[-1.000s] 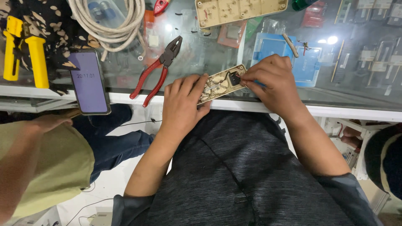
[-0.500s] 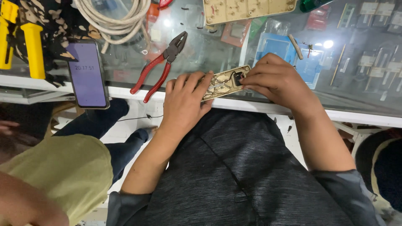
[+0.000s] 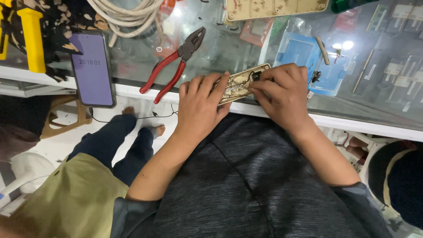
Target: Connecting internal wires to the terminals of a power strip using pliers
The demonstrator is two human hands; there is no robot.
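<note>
Looking down from a head-worn camera, a dark grey garment (image 3: 246, 185) is seen nearest, covering the lap of the seated person. To the near left, a second person in an olive top (image 3: 66, 202) and dark trousers is seated, bare feet resting on the floor.

At the near edge of the glass-topped desk (image 3: 379, 88), a small beige switch-board part (image 3: 240, 83) with exposed metal contacts is held between both hands. The left hand (image 3: 200, 105) is laid flat over its left end, fingers extended and pressing it down. The right hand (image 3: 282, 94) is curled over its right end, fingers closed in a pinch on a small dark piece there.

Just left of the hands, red-handled pliers (image 3: 174, 66) are lying on the glass. Farther left, a phone (image 3: 92, 68) with a lit purple screen is placed, with a yellow-handled tool (image 3: 33, 39) beyond it. At the far edge, a coil of white cable (image 3: 128, 15) and a long beige panel (image 3: 275, 6) are seen.
</note>
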